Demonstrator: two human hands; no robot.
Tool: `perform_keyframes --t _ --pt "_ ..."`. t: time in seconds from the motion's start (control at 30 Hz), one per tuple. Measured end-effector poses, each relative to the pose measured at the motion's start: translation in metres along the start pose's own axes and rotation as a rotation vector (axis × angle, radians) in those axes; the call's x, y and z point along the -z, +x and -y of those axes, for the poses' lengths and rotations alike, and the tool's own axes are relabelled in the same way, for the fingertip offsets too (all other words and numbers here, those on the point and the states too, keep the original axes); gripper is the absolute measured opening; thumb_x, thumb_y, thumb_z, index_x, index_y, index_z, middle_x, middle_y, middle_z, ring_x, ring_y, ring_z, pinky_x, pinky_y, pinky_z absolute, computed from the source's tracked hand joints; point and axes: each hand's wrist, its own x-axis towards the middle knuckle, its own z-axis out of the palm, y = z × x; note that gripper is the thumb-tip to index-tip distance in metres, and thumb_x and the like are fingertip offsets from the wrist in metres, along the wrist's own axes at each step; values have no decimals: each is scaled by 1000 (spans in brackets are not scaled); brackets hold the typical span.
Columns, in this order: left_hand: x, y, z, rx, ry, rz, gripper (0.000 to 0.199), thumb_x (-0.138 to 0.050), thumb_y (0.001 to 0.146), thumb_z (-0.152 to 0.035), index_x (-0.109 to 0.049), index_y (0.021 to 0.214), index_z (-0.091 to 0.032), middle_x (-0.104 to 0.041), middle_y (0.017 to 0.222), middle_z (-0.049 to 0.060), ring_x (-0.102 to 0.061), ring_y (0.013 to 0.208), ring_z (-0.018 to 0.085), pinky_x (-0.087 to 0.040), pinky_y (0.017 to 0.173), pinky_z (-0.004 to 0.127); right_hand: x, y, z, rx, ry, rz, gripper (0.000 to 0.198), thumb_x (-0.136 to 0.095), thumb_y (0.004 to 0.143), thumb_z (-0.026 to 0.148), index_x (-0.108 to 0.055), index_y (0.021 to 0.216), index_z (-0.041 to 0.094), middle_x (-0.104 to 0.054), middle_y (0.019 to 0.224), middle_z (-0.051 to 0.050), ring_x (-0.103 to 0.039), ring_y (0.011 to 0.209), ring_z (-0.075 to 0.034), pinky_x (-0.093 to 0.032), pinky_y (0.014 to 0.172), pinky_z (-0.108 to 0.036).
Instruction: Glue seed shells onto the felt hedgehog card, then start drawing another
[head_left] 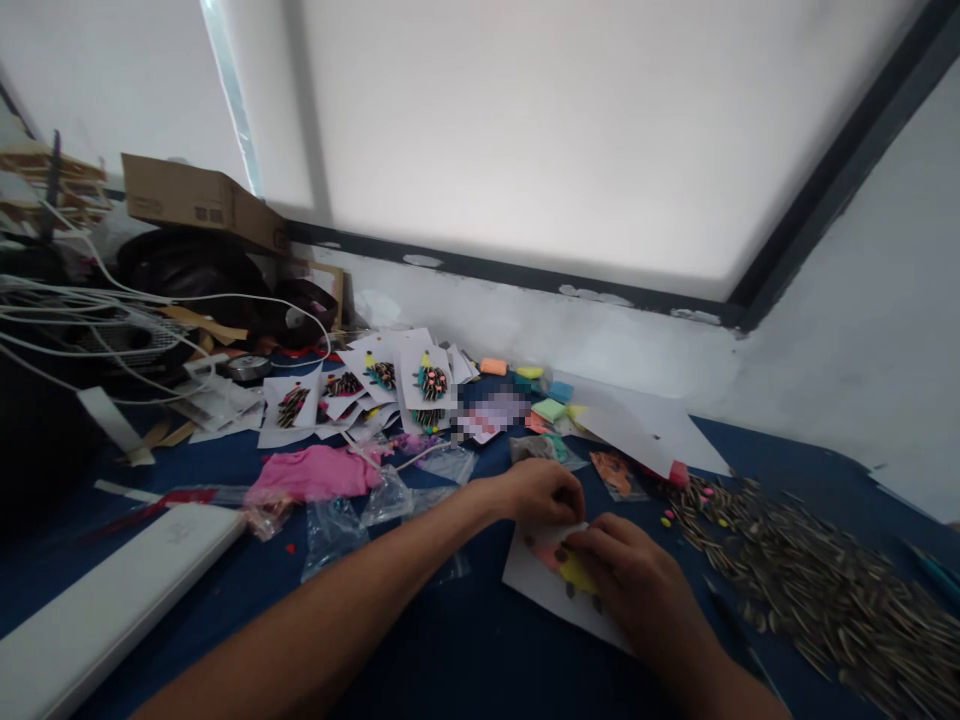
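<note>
A white card [536, 592] lies on the blue cloth with a flat figure on it, partly pink clay and partly yellow clay [577, 572], with small dark dots. My left hand [544, 490] is closed at the card's upper edge, its fingers curled; what sits between the fingertips is hidden. Over the right part of the figure is my right hand [630, 570], fingers together and bent down at the yellow clay. Whether it pinches something small I cannot make out. To the right spreads a heap of striped sunflower seeds [817, 580].
Finished-looking seed hedgehog cards [431, 380] lie at the back. Clay blocks [550, 409], a pink clay lump [315, 472] and clear plastic bags [334, 535] surround the work spot. At left are a long white box [127, 600], tangled white cables [90, 310] and a cardboard box [195, 200].
</note>
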Motion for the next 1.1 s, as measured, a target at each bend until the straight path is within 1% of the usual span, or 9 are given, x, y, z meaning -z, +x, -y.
perform_keyframes --t 0.2,0.4,0.47,0.57,0.7,0.8,0.9,1.0,1.1 --pt "0 0 0 3 5 -8 20 -58 76 -13 -71 91 -17 -72 89 1 -61 78 12 -41 64 17 -1 1 2 29 -91 -19 23 -50 86 13 -69 85 27 -63 81 -3 -61 76 -17 -43 63 -24" --pt "0 -1 0 0 2 -11 20 -59 75 -12 -71 90 -16 -71 88 1 -61 77 11 -40 61 16 0 3 5 74 -212 16 33 -53 68 0 -67 83 26 -62 81 -3 -60 74 -18 -40 60 -24" --pt "0 -1 1 -7 3 -8 19 -59 75 -12 -71 90 -16 -71 87 0 -60 76 11 -40 61 16 1 2 5 81 -211 -6 34 -51 69 0 -68 85 26 -63 83 -4 -61 74 -18 -41 58 -23" --pt "0 -1 1 -6 18 -5 17 -61 76 -14 -71 89 -16 -70 85 0 -60 76 11 -40 61 16 3 1 2 77 -155 -73 32 -45 82 8 -69 95 24 -64 87 -6 -62 73 -16 -44 58 -22" --pt "1 -1 0 4 -10 -1 15 -60 78 -15 -70 89 -16 -70 86 0 -61 76 11 -40 61 16 10 0 -19 -48 -179 -124 31 -40 89 16 -69 100 22 -66 90 -8 -65 78 -18 -49 64 -26" --pt "2 -2 -1 7 -13 14 17 -60 78 -15 -71 90 -16 -70 90 1 -61 79 12 -41 62 16 18 -3 -46 -186 -353 -153 34 -40 87 10 -71 97 18 -67 88 -11 -65 81 -22 -50 66 -30" --pt "4 -2 -2 10 -11 19 17 -60 79 -16 -71 92 -15 -70 93 3 -62 80 13 -42 63 17 24 -7 -71 -330 -586 -77 29 -45 85 13 -73 87 18 -67 86 -13 -65 78 -27 -47 60 -34" --pt "5 -3 -3 10 -21 23 17 -60 78 -15 -71 91 -16 -71 91 2 -62 79 13 -42 62 17 28 -12 -85 -409 -574 8 26 -49 87 22 -74 82 21 -69 85 -13 -66 72 -27 -42 52 -31" --pt "6 -4 -4 9 -24 23 17 -60 79 -16 -71 91 -17 -70 91 2 -62 79 13 -43 62 17 28 -14 -87 -424 -518 31 28 -47 89 24 -74 83 23 -70 86 -11 -66 70 -26 -38 48 -30"
